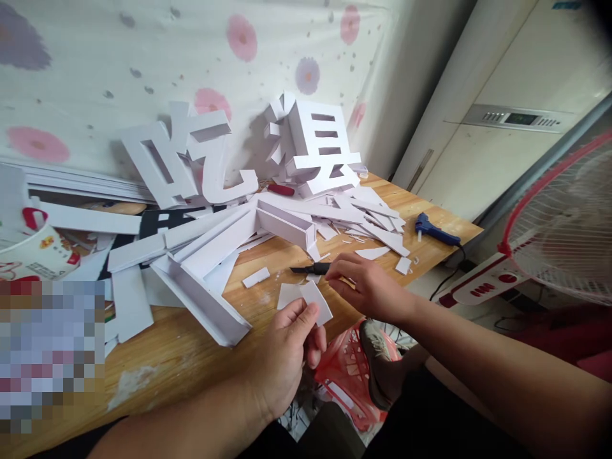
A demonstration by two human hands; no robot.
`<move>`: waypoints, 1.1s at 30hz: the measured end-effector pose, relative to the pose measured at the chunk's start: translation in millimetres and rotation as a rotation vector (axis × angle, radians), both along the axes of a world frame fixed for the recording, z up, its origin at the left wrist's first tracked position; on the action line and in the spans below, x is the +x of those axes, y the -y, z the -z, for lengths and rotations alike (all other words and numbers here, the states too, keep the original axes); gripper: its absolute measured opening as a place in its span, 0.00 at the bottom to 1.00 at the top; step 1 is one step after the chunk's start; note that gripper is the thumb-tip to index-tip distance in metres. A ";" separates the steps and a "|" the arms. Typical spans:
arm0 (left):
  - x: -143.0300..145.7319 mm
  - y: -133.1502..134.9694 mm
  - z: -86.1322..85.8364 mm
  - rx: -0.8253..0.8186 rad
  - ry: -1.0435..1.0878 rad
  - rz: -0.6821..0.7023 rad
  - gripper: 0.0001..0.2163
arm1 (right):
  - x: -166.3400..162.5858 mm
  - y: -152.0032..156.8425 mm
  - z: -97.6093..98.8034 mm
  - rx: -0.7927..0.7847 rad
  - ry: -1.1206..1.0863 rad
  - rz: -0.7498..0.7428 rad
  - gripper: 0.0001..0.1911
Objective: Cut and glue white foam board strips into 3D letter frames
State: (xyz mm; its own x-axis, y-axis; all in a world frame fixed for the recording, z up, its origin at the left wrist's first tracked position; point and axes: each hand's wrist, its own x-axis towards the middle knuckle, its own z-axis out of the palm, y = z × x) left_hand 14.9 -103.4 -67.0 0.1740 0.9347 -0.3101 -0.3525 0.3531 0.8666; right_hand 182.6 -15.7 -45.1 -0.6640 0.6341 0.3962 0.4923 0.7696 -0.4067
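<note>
Left grip (291, 344) is clamped on a small white piece (319, 305), pinched between thumb and fingers just above the near edge of the table (186, 357). Beyond and right of that piece, the right grip (366, 284) has its fingers curled at the end of a black cutter (313, 268); whether they clamp it, I cannot tell. Left of the left grip lies a white trough-shaped strip (205, 309). Farther beyond both grips stand two white built-up characters (329, 160), and right of the right grip lies a blue glue gun (437, 231).
</note>
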 end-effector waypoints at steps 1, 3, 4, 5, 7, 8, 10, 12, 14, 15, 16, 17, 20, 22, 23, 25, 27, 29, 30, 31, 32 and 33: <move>-0.1 -0.1 -0.2 0.000 -0.002 -0.004 0.16 | 0.4 -1.6 1.1 0.006 0.023 0.019 0.07; -0.3 -0.3 -0.8 -0.002 -0.011 -0.014 0.16 | 0.6 -8.4 4.9 0.032 0.153 0.072 0.10; -0.4 -0.4 -1.0 -0.006 -0.014 -0.018 0.16 | 0.2 -12.8 7.4 0.037 0.238 0.094 0.13; -0.4 -0.5 -1.2 -0.010 -0.014 -0.021 0.16 | -0.5 -17.5 9.8 0.036 0.316 0.113 0.16; -0.6 -0.6 -1.1 -0.016 -0.006 -0.028 0.15 | -2.1 -25.6 14.0 0.018 0.412 0.141 0.17; -0.7 -0.8 -0.8 -0.018 0.001 -0.032 0.15 | -2.6 -28.5 15.5 0.007 0.428 0.149 0.17; -0.8 -1.1 -0.2 -0.019 0.016 -0.043 0.15 | -2.5 -31.6 17.3 -0.018 0.445 0.170 0.15; -0.9 -1.4 0.5 -0.007 0.031 -0.054 0.15 | -1.0 -32.2 19.0 -0.049 0.453 0.203 0.13; -1.0 -1.7 1.2 0.005 0.050 -0.057 0.14 | 1.0 -32.1 21.3 -0.082 0.445 0.232 0.13; -1.0 -1.8 1.5 0.010 0.061 -0.060 0.14 | 1.9 -32.2 22.3 -0.097 0.439 0.241 0.13; -1.1 -1.9 1.8 0.012 0.072 -0.067 0.14 | 2.7 -32.5 22.8 -0.109 0.431 0.247 0.13; -1.2 -2.1 2.0 0.012 0.085 -0.076 0.13 | 3.4 -32.8 22.4 -0.119 0.422 0.252 0.13; -1.8 -3.1 2.2 -0.001 0.144 -0.101 0.13 | 6.5 -31.1 13.7 -0.120 0.367 0.270 0.12; -2.4 -4.2 2.1 -0.026 0.203 -0.108 0.13 | 9.4 -25.1 3.6 -0.122 0.280 0.227 0.13; -2.6 -4.7 2.1 -0.040 0.235 -0.111 0.12 | 10.8 -20.5 -1.4 -0.140 0.216 0.182 0.14; -3.0 -5.4 2.0 -0.062 0.292 -0.110 0.11 | 12.6 -8.8 -8.7 -0.212 0.106 0.080 0.15; -3.2 -5.4 1.9 -0.073 0.340 -0.091 0.12 | 12.2 3.0 -11.9 -0.269 0.086 0.023 0.12; -3.4 -4.5 1.6 -0.078 0.378 -0.051 0.12 | 9.8 11.7 -12.4 -0.238 0.169 0.024 0.05; -3.5 -3.8 1.3 -0.081 0.389 -0.029 0.12 | 8.1 14.4 -12.2 -0.198 0.210 0.028 0.03; -3.6 -3.1 0.8 -0.087 0.394 -0.010 0.12 | 6.4 16.0 -12.0 -0.156 0.242 0.031 0.01; -3.5 -2.4 0.3 -0.099 0.395 0.003 0.12 | 4.9 16.8 -12.0 -0.118 0.264 0.027 0.01; -3.4 -1.9 -0.5 -0.113 0.395 0.007 0.12 | 3.5 17.0 -12.1 -0.087 0.278 0.019 0.02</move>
